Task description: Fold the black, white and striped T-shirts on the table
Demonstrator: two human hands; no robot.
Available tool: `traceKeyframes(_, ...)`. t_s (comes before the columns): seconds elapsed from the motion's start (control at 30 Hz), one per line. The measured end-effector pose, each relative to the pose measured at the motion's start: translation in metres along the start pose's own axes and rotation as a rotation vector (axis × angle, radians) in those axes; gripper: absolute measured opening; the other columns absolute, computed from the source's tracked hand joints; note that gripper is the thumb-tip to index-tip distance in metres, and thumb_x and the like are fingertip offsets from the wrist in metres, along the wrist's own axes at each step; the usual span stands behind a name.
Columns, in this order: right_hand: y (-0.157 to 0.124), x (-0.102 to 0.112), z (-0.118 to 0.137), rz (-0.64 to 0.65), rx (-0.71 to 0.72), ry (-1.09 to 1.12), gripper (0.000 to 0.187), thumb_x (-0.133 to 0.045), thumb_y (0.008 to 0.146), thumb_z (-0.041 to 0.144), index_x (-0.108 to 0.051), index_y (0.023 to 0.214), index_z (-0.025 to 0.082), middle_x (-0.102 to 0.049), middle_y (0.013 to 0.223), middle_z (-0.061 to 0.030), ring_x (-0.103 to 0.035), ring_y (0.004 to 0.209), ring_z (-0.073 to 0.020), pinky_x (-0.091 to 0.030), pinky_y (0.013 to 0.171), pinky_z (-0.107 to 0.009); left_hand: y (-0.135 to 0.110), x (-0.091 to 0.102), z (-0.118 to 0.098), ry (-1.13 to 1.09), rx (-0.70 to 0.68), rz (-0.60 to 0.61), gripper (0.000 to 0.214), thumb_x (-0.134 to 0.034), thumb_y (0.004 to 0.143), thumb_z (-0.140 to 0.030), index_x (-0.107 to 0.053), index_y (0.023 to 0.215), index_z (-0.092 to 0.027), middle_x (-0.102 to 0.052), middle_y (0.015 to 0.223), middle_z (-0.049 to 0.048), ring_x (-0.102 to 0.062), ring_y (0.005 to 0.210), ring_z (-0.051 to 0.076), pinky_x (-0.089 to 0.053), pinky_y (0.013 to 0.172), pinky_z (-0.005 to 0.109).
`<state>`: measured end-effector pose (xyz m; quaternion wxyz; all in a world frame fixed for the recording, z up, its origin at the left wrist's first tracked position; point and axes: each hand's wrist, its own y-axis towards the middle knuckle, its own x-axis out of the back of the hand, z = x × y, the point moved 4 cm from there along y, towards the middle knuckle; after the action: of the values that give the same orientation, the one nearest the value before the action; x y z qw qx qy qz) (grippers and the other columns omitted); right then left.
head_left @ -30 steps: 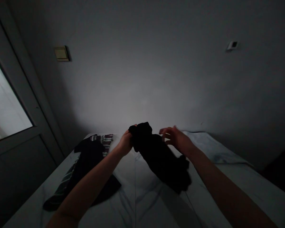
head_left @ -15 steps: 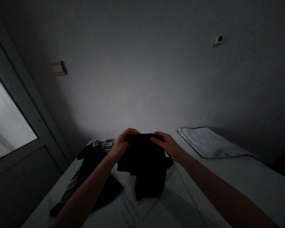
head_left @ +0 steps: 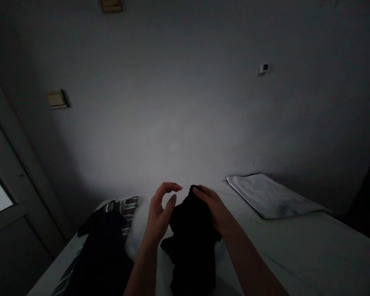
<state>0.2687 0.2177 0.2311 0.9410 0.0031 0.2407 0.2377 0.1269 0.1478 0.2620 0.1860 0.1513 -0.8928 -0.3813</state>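
A black garment (head_left: pixel 193 246) hangs bunched over the white bed sheet, its exact kind lost in the dark. My right hand (head_left: pixel 211 205) grips it near the top edge, thumb on the near side. Just left of the cloth is my left hand (head_left: pixel 163 209), its thumb and fingers curved apart with a gap between them and nothing held. Further left lies a dark piece of clothing (head_left: pixel 101 246) on a striped cloth (head_left: pixel 129 209).
A pale cloth with dark edging (head_left: pixel 274 197) lies at the right on the white-covered bed (head_left: pixel 283 246). Behind stands a bare wall with a light switch (head_left: pixel 57 99) and a small white device (head_left: pixel 264 68). A door frame (head_left: pixel 6 181) is at the left.
My left hand has let go of the black garment and opened beside it. The garment's top has gathered toward my right hand. The view has tilted and shifted, showing the wall fixtures in new places.
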Motion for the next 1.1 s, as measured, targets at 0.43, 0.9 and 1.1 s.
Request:
traceKeyframes(0.43, 0.013, 0.013, 0.0, 0.093, 0.051, -0.232, 0.039, -0.08, 0.067, 0.055, -0.06, 0.073, 0.021, -0.055, 0.07, 0.0028, -0.05, 0.067, -0.0134, -0.041, 0.063, -0.025, 0.005, -0.016, 0.043, -0.246, 0.272, 0.454, 0.031, -0.078, 0.075, -0.022, -0.058, 0.098, -0.02, -0.06, 0.085, -0.0017, -0.056, 0.074, 0.011, -0.047, 0.072, 0.026)
traceKeyframes(0.9, 0.028, 0.033, -0.005, 0.248, 0.068, -0.687, 0.028, -0.083, 0.063, 0.038, -0.068, 0.083, 0.024, -0.064, 0.078, 0.0019, -0.057, 0.069, -0.0158, -0.041, 0.062, -0.027, 0.014, 0.025, 0.05, -0.059, 0.089, -0.103, 0.014, -0.056, 0.091, -0.029, -0.043, 0.092, -0.023, -0.058, 0.086, -0.0005, -0.055, 0.077, 0.012, -0.043, 0.069, 0.025)
traceKeyframes(1.1, 0.069, 0.083, -0.031, 0.149, 0.008, -1.11, 0.013, -0.073, 0.065, 0.028, -0.065, 0.057, 0.023, -0.059, 0.056, 0.0011, -0.053, 0.057, -0.0167, -0.033, 0.056, -0.029, 0.004, 0.099, 0.043, 0.266, -0.239, -0.795, 0.021, -0.061, 0.09, -0.031, -0.042, 0.089, -0.024, -0.045, 0.089, -0.0029, -0.049, 0.08, 0.012, -0.042, 0.077, 0.029)
